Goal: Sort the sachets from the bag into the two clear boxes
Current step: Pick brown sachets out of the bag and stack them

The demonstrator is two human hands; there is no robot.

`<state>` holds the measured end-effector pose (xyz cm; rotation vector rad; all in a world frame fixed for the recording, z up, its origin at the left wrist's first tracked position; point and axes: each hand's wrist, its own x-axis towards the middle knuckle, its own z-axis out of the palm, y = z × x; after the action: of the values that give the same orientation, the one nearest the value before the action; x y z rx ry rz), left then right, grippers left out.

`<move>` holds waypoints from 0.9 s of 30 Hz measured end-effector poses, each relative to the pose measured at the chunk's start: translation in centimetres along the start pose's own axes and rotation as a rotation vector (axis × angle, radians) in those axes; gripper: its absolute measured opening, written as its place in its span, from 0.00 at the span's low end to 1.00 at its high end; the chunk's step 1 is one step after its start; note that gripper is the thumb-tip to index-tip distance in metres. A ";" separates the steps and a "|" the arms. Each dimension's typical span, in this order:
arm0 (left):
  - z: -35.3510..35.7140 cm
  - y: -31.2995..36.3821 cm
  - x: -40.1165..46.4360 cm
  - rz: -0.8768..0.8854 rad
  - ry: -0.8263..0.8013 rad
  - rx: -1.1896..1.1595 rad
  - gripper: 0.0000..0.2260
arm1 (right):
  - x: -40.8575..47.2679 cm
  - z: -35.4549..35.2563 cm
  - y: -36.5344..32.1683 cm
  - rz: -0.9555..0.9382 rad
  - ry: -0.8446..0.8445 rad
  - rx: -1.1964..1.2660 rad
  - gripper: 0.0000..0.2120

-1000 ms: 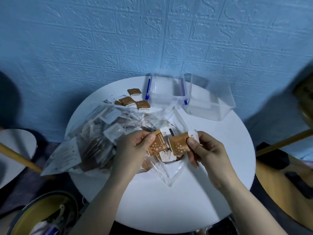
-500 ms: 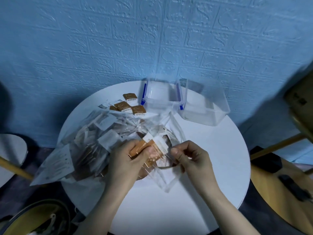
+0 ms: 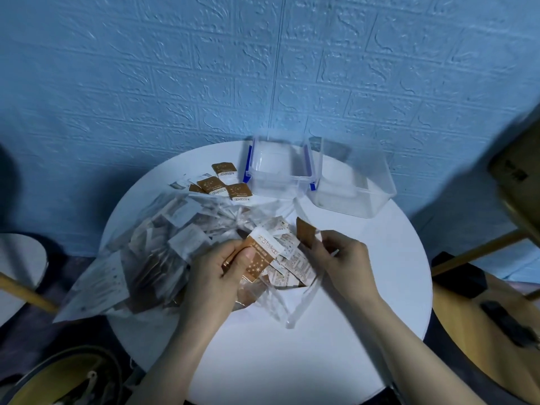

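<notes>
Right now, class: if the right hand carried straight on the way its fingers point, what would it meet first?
The right hand points up-left, pinching a brown sachet. Beyond that, probably the clear bag of sachets, though depth is unclear.

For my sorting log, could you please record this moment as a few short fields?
left hand: left hand holds a brown-and-white sachet over the bag
right hand: right hand pinches a brown sachet
boxes: blue-clipped box and plain clear box, no sachets seen inside
loose sachets: beside the blue-clipped box
surface: round white table
</notes>
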<state>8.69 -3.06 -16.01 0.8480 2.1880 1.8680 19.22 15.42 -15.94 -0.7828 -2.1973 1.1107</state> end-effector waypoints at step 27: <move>0.8 0.6 -1.4 0.475 -0.278 0.131 0.08 | -7.2 -3.6 -1.9 -0.205 -0.015 0.162 0.00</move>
<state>10.41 -3.04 -15.95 1.6640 2.0771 1.6534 26.11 11.29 -14.08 -0.4702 -2.1127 1.1750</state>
